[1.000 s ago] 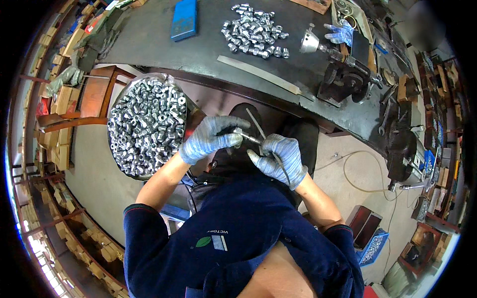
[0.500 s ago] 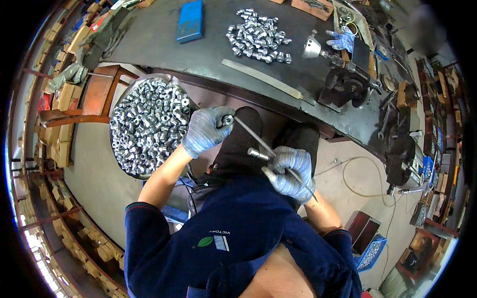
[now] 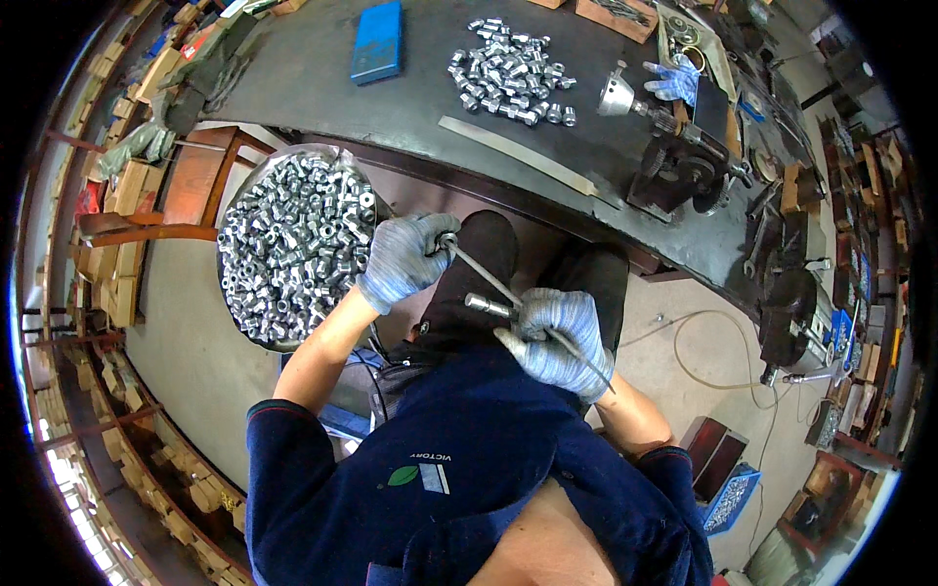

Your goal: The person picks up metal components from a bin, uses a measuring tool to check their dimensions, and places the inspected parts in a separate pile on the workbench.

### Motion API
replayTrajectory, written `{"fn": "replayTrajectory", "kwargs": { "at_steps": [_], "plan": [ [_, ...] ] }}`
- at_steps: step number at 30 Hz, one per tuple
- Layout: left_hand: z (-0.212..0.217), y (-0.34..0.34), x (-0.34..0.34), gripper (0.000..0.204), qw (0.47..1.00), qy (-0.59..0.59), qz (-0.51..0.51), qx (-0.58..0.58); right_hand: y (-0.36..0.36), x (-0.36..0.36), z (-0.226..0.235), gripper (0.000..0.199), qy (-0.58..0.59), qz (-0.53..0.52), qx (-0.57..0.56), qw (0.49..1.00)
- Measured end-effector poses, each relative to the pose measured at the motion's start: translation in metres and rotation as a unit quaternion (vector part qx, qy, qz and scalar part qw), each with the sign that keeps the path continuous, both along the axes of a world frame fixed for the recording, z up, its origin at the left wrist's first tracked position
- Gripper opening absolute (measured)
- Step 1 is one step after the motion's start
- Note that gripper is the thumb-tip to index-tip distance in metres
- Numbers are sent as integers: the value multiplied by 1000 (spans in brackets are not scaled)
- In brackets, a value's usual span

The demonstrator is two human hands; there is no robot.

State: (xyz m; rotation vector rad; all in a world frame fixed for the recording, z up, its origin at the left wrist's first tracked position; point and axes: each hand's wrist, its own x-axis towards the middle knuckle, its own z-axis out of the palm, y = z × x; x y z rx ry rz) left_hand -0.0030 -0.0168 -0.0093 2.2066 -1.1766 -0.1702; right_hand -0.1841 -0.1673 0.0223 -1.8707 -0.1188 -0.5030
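Gloved in grey-blue, my left hand (image 3: 399, 262) is closed around a small shiny metal fitting (image 3: 448, 240), held above my lap. My right hand (image 3: 559, 340), in a matching glove, grips a slim grey metal rod (image 3: 489, 275) that looks like a file. One end of the rod meets the fitting at my left fingers; whether it goes inside I cannot tell. Its thin tail sticks out behind my right hand. A short shiny cylindrical metal piece (image 3: 487, 306) also juts from the right fist. Beside my left hand stands a round tub (image 3: 277, 344) full of similar metal fittings (image 3: 293, 244).
On the dark workbench (image 3: 322, 107) ahead lie a pile of fittings (image 3: 510, 73), a blue case (image 3: 376, 44) and a flat metal strip (image 3: 518, 154). A chucked machine (image 3: 674, 161) stands at the right with a blue glove (image 3: 672, 80) behind it. A wooden stool (image 3: 200, 181) is left.
My right hand has moved slightly left and up, bringing the rod's end up to the fitting. My left hand has turned the fitting a little while staying nearly in place.
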Motion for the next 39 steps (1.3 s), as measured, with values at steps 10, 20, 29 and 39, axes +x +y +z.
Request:
{"fn": "replayTrajectory", "kwargs": {
  "at_steps": [10,20,29,39],
  "plan": [
    [-9,7,2,25,998,44,-33,-13,22,52,-37,17,17,-17,-118,993],
    [-7,20,39,29,988,130,78,-20,2,0,7,29,-28,-39,-162,986],
    [18,4,32,28,990,120,53,-59,3,1,1,31,-20,-37,-118,992],
    [18,-18,40,30,997,31,37,-55,-1,-5,-5,35,-30,-63,-101,992]
  ]
}}
